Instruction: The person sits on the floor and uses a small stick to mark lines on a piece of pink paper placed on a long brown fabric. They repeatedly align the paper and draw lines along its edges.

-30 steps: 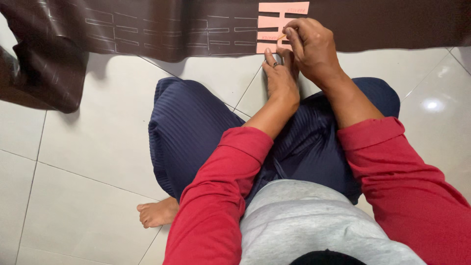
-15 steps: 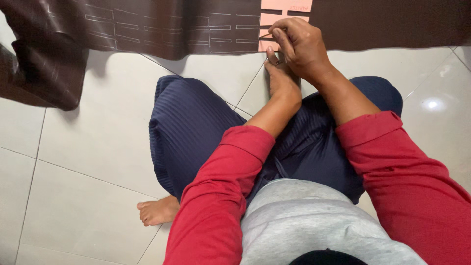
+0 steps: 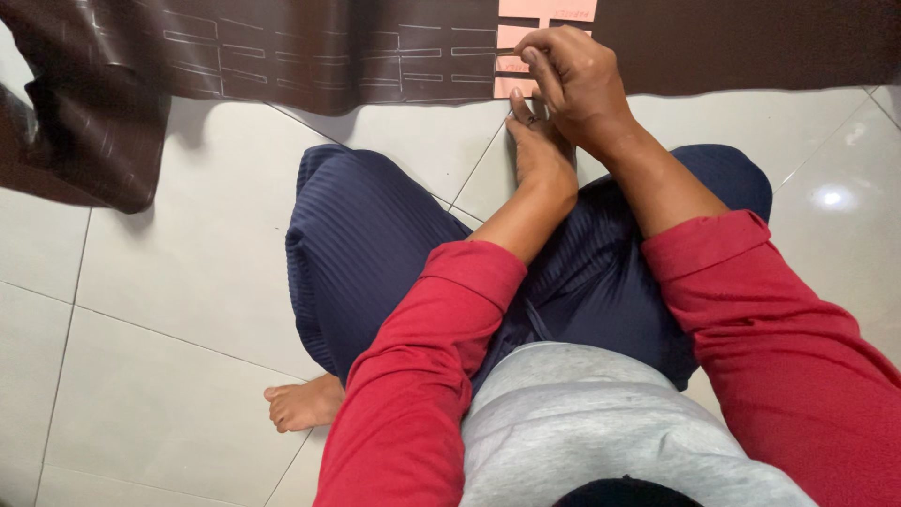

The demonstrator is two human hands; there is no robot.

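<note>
A dark brown sheet (image 3: 310, 56) lies across the tiled floor at the top, marked with pale outlines of narrow rectangles. On it rests a pink template (image 3: 544, 9) with slots cut in it. My right hand (image 3: 582, 84) is closed around a thin pen (image 3: 505, 52), whose tip sits at the template's left edge. Just below it, my left hand (image 3: 542, 150) reaches forward and presses its fingertips on the template's lower edge; those fingertips are partly hidden under my right hand.
I sit cross-legged on pale floor tiles (image 3: 160, 282) in dark blue trousers (image 3: 375, 244), with a bare foot (image 3: 305, 404) near the bottom. The sheet's left end (image 3: 84, 141) is folded and bunched. A light glare (image 3: 831, 197) shows on the right.
My right hand has shifted a little to the left along the template with the pen. The left hand stays pressed at the template's lower edge.
</note>
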